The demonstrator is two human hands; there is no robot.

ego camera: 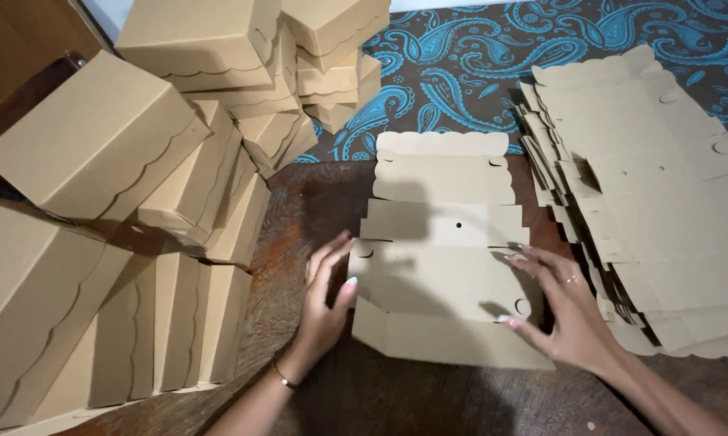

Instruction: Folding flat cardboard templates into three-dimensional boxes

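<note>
Flat box blank [444, 242] lying unfolded on dark wooden table [315, 202], tan card, scalloped far edge. Left hand [325, 300] at blank's left edge, fingers together, thumb pressed onto the card. Right hand [562, 311] at blank's right edge, fingers spread, tips touching the card. Stack of flat blanks [662, 178] just right of blank, fanned. Heap of folded boxes [138, 186] left of blank. Paisley cloth [461, 56] beyond blank's far edge.
</note>
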